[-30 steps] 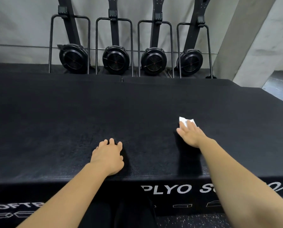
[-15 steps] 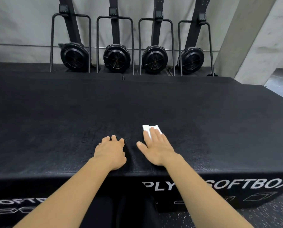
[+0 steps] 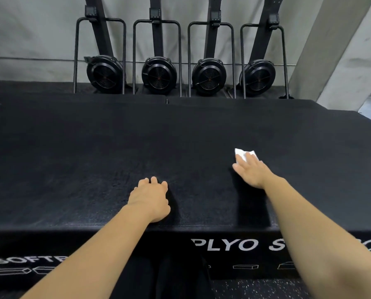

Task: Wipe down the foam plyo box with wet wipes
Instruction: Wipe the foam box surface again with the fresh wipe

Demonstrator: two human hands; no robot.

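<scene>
Foam plyo box point(image 3: 83, 152): fills most of the view directly in front of you, with its front edge under your forearms. The top is matte black with a fine pebbled grain. Faint paler streaks show in the grain just beyond your left hand. The front face carries white lettering, "PLYO S…" on the right and "SOFT…" on the left, both partly hidden by your arms. Small white outline drawings of blocks sit below the lettering. A short seam notch marks the middle of the far edge.

Grey wall point(image 3: 40, 35): behind the box. Four black fan-wheel machines point(image 3: 158, 75) stand upright against it in a row, each inside a thin black hoop frame.

Floor point(image 3: 255, 288): dark and speckled, seen only below the box's front face.

Your left hand point(image 3: 150, 199): rests on the box top near the front edge, about centre. The fingers are loosely bent with the tips on the surface, and it holds nothing.

Your right hand point(image 3: 252, 172): lies further out and to the right, well apart from the left. It is flat, palm down, with the fingers extended. The fingertips press on the wet wipe, and nothing is curled round it.

Wet wipe point(image 3: 240, 153): white, folded small, lying flat on the black top right of centre. Its far edge and corners show beyond your fingertips; the rest is covered.
</scene>
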